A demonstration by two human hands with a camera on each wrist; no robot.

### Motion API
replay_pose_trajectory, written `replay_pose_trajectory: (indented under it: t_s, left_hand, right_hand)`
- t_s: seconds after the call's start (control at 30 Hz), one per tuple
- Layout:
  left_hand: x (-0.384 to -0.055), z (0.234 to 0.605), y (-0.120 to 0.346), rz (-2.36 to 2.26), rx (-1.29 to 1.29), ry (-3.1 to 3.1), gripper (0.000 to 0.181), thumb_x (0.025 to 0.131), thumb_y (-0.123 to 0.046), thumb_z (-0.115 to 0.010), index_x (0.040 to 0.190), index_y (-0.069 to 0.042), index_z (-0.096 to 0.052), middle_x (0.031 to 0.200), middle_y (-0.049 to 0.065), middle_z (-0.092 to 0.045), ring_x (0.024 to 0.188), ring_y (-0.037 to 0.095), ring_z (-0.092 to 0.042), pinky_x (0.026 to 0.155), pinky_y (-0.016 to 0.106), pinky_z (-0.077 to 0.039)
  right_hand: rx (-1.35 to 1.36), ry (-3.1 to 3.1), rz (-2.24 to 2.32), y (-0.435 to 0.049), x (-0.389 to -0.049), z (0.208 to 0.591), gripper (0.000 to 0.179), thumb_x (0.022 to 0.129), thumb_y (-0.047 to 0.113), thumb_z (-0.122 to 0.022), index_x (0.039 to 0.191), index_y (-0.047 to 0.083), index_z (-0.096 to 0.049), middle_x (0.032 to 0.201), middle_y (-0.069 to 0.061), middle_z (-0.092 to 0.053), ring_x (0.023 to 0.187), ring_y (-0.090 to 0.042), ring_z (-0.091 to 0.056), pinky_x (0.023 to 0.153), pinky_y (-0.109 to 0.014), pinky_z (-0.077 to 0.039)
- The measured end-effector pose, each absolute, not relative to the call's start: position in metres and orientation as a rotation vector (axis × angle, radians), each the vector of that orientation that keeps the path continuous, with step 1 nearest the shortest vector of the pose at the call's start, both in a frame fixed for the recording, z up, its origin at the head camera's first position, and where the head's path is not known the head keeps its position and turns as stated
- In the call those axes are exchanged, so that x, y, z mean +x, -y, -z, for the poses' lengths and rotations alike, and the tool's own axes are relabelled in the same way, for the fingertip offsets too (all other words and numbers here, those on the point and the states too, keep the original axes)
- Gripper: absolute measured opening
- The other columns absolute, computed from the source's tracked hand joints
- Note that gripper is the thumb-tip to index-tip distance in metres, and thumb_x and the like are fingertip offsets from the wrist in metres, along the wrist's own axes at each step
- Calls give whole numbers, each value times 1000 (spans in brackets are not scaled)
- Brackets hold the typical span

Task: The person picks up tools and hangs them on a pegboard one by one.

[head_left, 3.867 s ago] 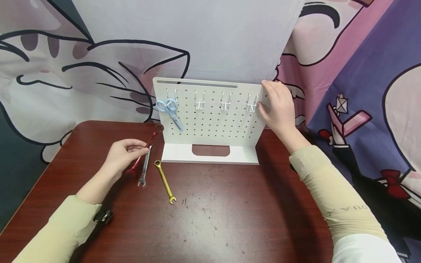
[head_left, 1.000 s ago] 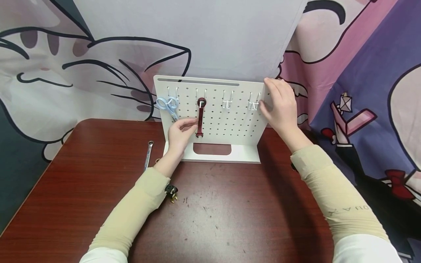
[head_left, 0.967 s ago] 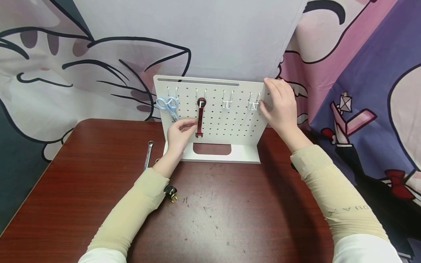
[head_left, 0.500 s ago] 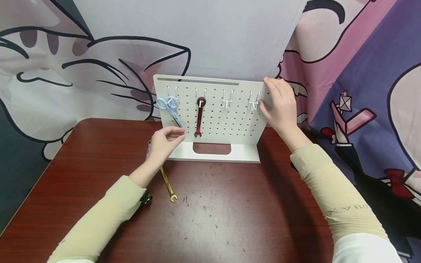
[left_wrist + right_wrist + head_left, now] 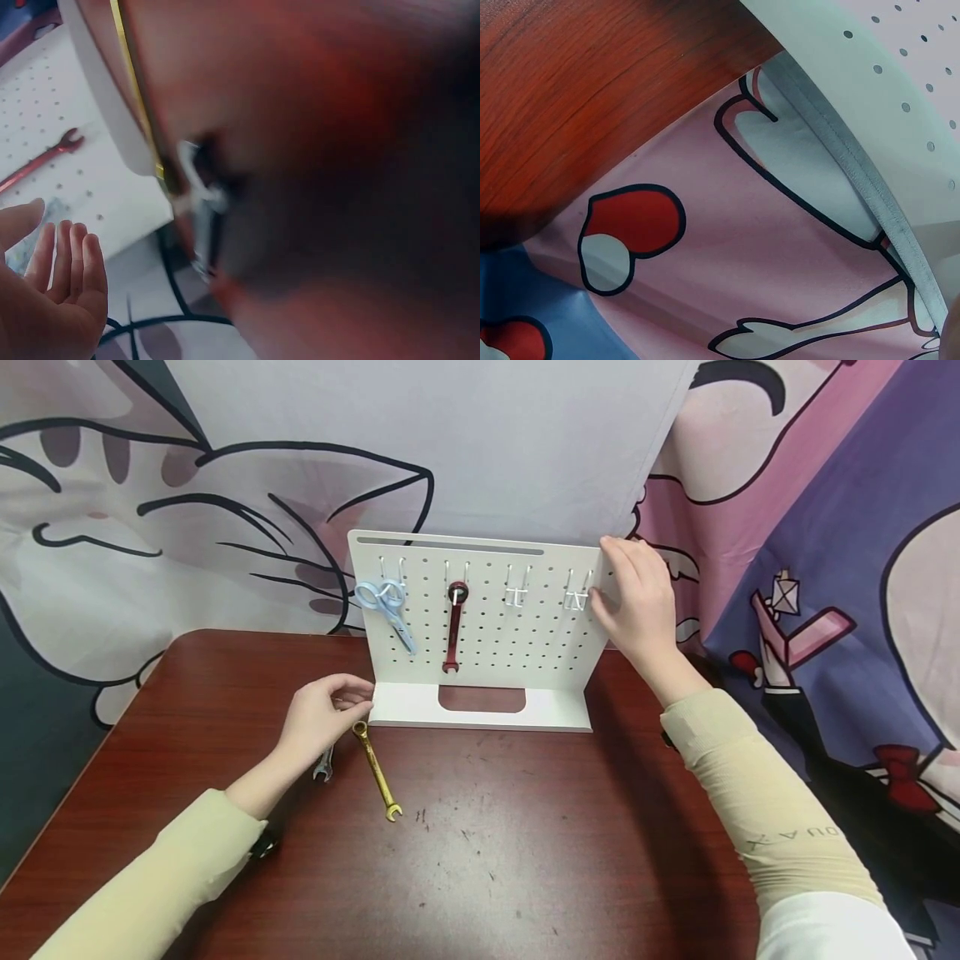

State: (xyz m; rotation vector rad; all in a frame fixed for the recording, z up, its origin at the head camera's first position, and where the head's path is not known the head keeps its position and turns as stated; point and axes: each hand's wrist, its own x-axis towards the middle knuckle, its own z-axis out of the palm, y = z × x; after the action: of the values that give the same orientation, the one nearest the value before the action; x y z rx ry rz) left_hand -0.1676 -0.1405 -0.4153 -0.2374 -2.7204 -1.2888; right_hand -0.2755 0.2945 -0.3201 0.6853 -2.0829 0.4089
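Observation:
My left hand [image 5: 322, 714] is above the silver wrench [image 5: 323, 767], whose upper part it hides in the head view. Its fingers are loosely bent with nothing between them, as the left wrist view shows. A gold wrench [image 5: 377, 772] lies just right of that hand. My right hand [image 5: 641, 602] grips the upper right edge of the white pegboard [image 5: 487, 652], thumb on the front face. On the board's hooks hang light blue scissors [image 5: 392, 614] at the far left and a red wrench [image 5: 454, 631] beside them.
Two white double hooks, one mid-right [image 5: 516, 597] and another hook [image 5: 576, 600] near my right thumb, carry nothing. The pegboard stands at the back of the dark red wooden table [image 5: 480, 843]. A cartoon-printed curtain [image 5: 525, 452] hangs behind it.
The red wrench went from the table onto the second hook, and my left hand let it go. That hand then came back left and down to the silver wrench. My right hand stayed on the board.

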Motion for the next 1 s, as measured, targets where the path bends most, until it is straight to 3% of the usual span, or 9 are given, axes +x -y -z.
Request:
replay_pose_trajectory:
  t_s: [0.17,0.27,0.4,0.67,0.87,1.0]
  left_hand:
    - [-160,422,159,1184,-235,2754,24,91,-2,-80,114,0,-77,105,20,-80,93,34,-79,76,7,-52]
    - [-157,425,166,1142,-238,2777,24,90,-3,-81,113,0,-77,104,21,-80,92,34,-79,79,25,-62]
    - [-153,430,174,1086,-234,2810,24,89,-2,-82,113,0,-77,103,20,-80,91,33,-78,82,44,-64]
    - [-149,444,185,1039,-216,2837,23,87,-3,-84,108,1,-77,97,18,-80,86,30,-77,73,18,-55]
    - [-148,453,190,1064,-213,2849,23,87,-2,-84,108,3,-76,96,19,-79,85,29,-77,70,12,-53]
    - [-149,457,192,1098,-191,2840,24,86,-2,-85,107,4,-76,95,19,-80,81,18,-75,70,5,-49]
  right_hand:
    - [682,2084,-407,-295,-275,321,57,87,1,-74,143,0,-62,136,-24,-68,130,-42,-61,124,-51,-41]
    - [681,2083,-409,-295,-275,321,57,87,1,-74,143,0,-62,136,-24,-68,129,-42,-61,124,-50,-41]
    - [683,2080,-407,-295,-275,321,57,87,1,-74,143,0,-62,136,-24,-68,129,-42,-61,125,-50,-41]
    - [679,2079,-408,-295,-276,322,57,88,1,-74,144,1,-62,137,-23,-68,130,-41,-61,127,-45,-39]
    - [685,2064,-399,-295,-277,322,57,87,1,-74,143,1,-62,136,-23,-68,129,-42,-61,124,-49,-41]
    - [688,2057,-400,-295,-277,322,58,87,1,-74,143,1,-62,136,-23,-68,129,-41,-62,123,-50,-42]
